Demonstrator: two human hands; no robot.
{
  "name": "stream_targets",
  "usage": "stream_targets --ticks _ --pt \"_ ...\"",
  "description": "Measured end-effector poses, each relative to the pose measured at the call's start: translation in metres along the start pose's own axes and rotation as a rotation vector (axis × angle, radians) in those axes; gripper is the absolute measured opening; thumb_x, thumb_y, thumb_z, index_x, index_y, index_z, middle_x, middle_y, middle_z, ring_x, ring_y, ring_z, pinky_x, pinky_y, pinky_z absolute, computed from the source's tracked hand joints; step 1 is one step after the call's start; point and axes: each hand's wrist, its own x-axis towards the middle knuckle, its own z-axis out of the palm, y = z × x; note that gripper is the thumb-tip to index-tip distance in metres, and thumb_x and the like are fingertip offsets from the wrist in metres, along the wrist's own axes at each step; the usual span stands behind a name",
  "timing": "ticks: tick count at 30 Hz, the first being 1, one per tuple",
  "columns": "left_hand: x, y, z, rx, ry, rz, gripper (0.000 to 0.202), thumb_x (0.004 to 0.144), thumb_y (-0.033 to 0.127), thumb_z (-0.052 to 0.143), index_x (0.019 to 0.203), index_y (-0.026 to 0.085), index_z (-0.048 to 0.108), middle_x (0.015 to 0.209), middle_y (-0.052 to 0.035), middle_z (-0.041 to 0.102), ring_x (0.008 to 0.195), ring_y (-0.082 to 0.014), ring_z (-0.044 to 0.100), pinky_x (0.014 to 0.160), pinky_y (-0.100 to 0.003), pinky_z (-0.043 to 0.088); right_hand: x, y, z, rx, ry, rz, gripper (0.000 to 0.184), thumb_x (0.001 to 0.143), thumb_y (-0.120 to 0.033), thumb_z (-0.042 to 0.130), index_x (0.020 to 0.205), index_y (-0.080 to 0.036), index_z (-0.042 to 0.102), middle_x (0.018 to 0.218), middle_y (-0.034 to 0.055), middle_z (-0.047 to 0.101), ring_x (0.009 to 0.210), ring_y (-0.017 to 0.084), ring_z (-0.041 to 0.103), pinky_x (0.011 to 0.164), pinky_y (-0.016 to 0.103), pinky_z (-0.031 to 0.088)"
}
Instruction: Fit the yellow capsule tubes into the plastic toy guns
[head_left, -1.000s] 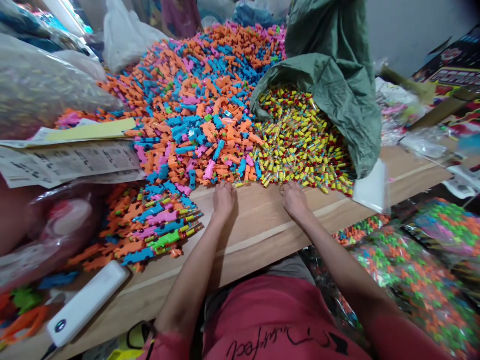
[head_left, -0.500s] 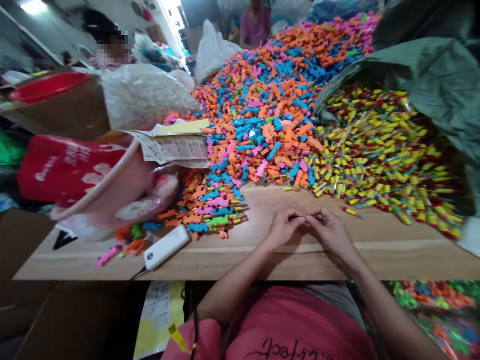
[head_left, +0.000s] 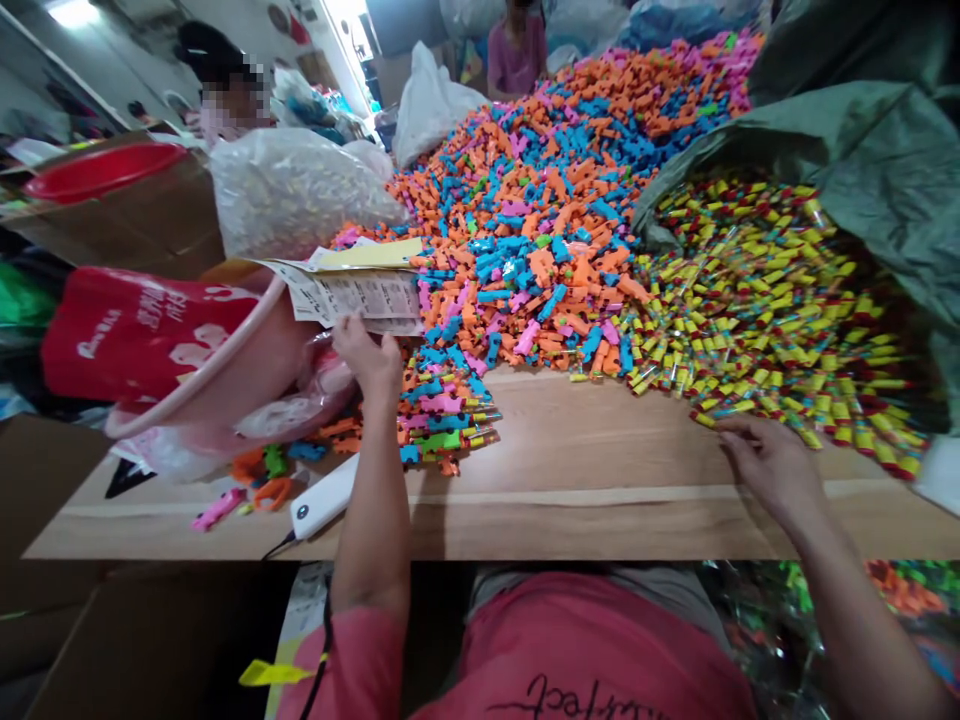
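Note:
My left hand [head_left: 367,355] reaches over the pink basin's side to the lower edge of the printed paper sheets [head_left: 356,297]. Its fingertips are at the paper and the thumb stands apart, with nothing visible held. At the front of the heap of small yellow-and-red tubes [head_left: 750,290], my right hand [head_left: 776,470] has its thumb and forefinger closed at the end of one yellow-and-red tube [head_left: 703,419]. The fingers partly hide that tube. Between my hands, toy pieces fitted with tubes lie in a row [head_left: 442,420], in pink, green and blue.
A large heap of orange, blue and pink toy pieces [head_left: 525,200] rises at the back. Left are a pink basin [head_left: 247,350] with a red bag [head_left: 142,330], a white power bank [head_left: 322,498] and a few loose pieces. A green sack [head_left: 870,140] surrounds the tubes. Other people sit behind.
My hands were together over the middle of the table and have parted. The left has gone up and left to the paper sheets, the right to the right, to the tubes.

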Motion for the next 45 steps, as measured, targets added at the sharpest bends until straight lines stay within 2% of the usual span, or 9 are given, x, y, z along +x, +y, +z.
stream_targets --ticks 5,9,12,17,23,31,36,39,45 --pt "-0.029 0.031 0.069 -0.100 -0.376 0.036 0.029 0.089 0.023 0.060 0.113 0.015 0.071 0.116 -0.0147 0.068 0.117 -0.0296 0.063 0.111 -0.043 0.047 0.002 0.004 0.019 -0.191 0.019 -0.125 0.046 0.099 -0.053 0.043 0.109 -0.019 0.073 0.101 0.0193 0.072 0.097 0.036 0.064 0.090 0.052 0.049" --pt "-0.041 0.059 0.114 0.016 -0.467 -0.137 0.062 0.096 0.040 0.062 0.152 0.017 0.048 0.156 -0.0212 0.046 0.147 -0.0352 0.043 0.121 -0.049 0.037 0.007 0.001 0.028 -0.258 0.035 -0.195 0.053 0.101 -0.055 0.044 0.114 -0.013 0.073 0.102 0.0190 0.070 0.095 0.034 0.062 0.087 0.047 0.048" --pt "-0.054 0.075 0.126 0.111 -0.480 -0.244 0.062 0.100 0.055 0.054 0.155 0.027 0.047 0.164 -0.0185 0.036 0.150 -0.0417 0.035 0.118 -0.060 0.037 0.009 -0.002 0.033 -0.309 0.049 -0.224 0.052 0.103 -0.054 0.044 0.114 -0.014 0.075 0.100 0.0174 0.068 0.095 0.033 0.060 0.086 0.045 0.047" --pt "-0.105 0.105 0.127 0.098 -0.426 -0.132 0.057 0.102 0.057 0.047 0.150 0.026 0.053 0.153 -0.0193 0.047 0.143 -0.0411 0.039 0.114 -0.061 0.040 0.011 -0.009 0.047 -0.339 0.053 -0.197 0.045 0.104 -0.045 0.043 0.108 -0.014 0.075 0.095 0.0166 0.066 0.097 0.033 0.058 0.088 0.045 0.046" --pt "-0.148 0.139 0.135 -0.026 -0.518 -0.087 0.061 0.103 0.050 0.047 0.156 0.021 0.045 0.152 -0.0231 0.047 0.144 -0.0417 0.039 0.115 -0.062 0.038 0.012 -0.020 0.052 -0.279 0.057 -0.125 0.038 0.102 -0.036 0.044 0.109 -0.013 0.074 0.103 0.0186 0.066 0.099 0.033 0.058 0.091 0.047 0.046" --pt "-0.139 0.105 0.106 -0.287 -0.526 0.126 0.041 0.097 0.034 0.059 0.135 0.020 0.065 0.148 -0.0171 0.050 0.140 -0.0329 0.046 0.118 -0.051 0.039 -0.004 -0.035 0.032 0.004 0.101 0.020 0.040 0.099 -0.032 0.046 0.126 -0.018 0.072 0.100 0.0132 0.063 0.099 0.031 0.057 0.093 0.047 0.049" --pt "-0.149 0.108 0.079 -0.237 -0.833 0.473 0.032 0.093 0.011 0.052 0.109 0.020 0.078 0.113 -0.0111 0.066 0.111 -0.0266 0.056 0.103 -0.042 0.045 -0.006 -0.052 0.029 0.164 0.125 0.030 0.035 0.100 -0.034 0.048 0.120 -0.018 0.071 0.106 0.0123 0.063 0.101 0.028 0.060 0.095 0.046 0.050" --pt "-0.161 0.126 0.079 -0.144 -0.992 0.673 0.031 0.096 0.013 0.051 0.104 0.020 0.080 0.104 -0.0106 0.066 0.105 -0.0273 0.053 0.095 -0.041 0.043 -0.005 -0.067 0.035 0.234 0.068 -0.016 0.031 0.099 -0.035 0.051 0.117 -0.019 0.071 0.110 0.0126 0.065 0.107 0.029 0.061 0.098 0.046 0.050" --pt "-0.168 0.145 0.094 0.050 -1.033 0.769 0.028 0.095 0.022 0.060 0.118 0.020 0.075 0.115 -0.0118 0.061 0.110 -0.0305 0.050 0.088 -0.040 0.041 -0.009 -0.098 0.045 0.375 -0.076 0.015 0.027 0.098 -0.035 0.055 0.114 -0.020 0.070 0.109 0.0102 0.067 0.100 0.027 0.063 0.090 0.041 0.052"
